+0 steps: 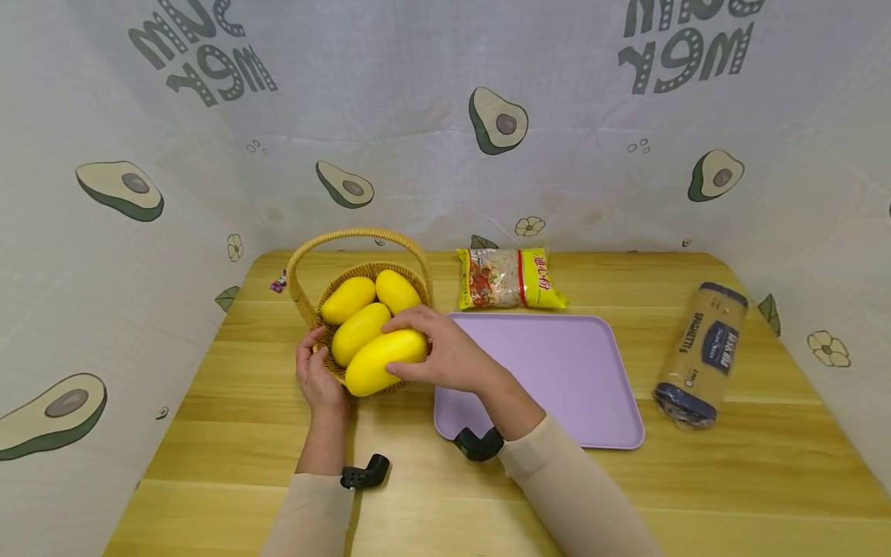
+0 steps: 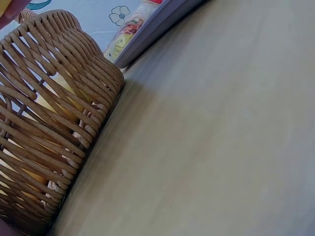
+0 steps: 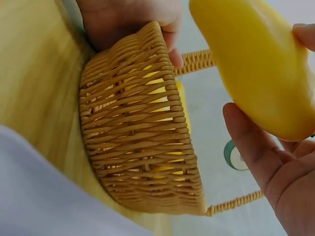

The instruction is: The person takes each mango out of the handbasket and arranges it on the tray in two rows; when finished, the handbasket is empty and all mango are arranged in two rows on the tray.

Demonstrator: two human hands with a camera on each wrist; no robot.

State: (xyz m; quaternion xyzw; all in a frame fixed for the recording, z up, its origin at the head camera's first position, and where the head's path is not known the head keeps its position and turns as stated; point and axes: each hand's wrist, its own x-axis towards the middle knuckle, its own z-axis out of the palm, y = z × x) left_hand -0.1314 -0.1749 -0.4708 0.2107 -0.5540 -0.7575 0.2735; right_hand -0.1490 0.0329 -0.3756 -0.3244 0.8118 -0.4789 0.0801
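Observation:
A yellow mango [image 1: 386,362] is gripped in my right hand [image 1: 445,352], thumb on the near side and fingers across the far side. In the right wrist view, this mango [image 3: 261,64] is raised past the rim of the wicker basket [image 3: 138,132]. Several more yellow mangoes [image 1: 357,333] lie in the basket, under its arched handle [image 1: 358,232]. My left hand [image 1: 322,379] holds the basket's left side, with fingers at the rim. In the left wrist view, the woven wall of the basket [image 2: 59,108] fills the left side, and most of the left hand is hidden.
Right of the basket lies a lilac tray [image 1: 543,379]. Behind the tray is a yellow and clear food packet [image 1: 511,278]. A spaghetti pack [image 1: 703,352] lies on the right of the wooden table [image 1: 244,433]. An avocado-print curtain [image 1: 418,93] encloses the back and sides.

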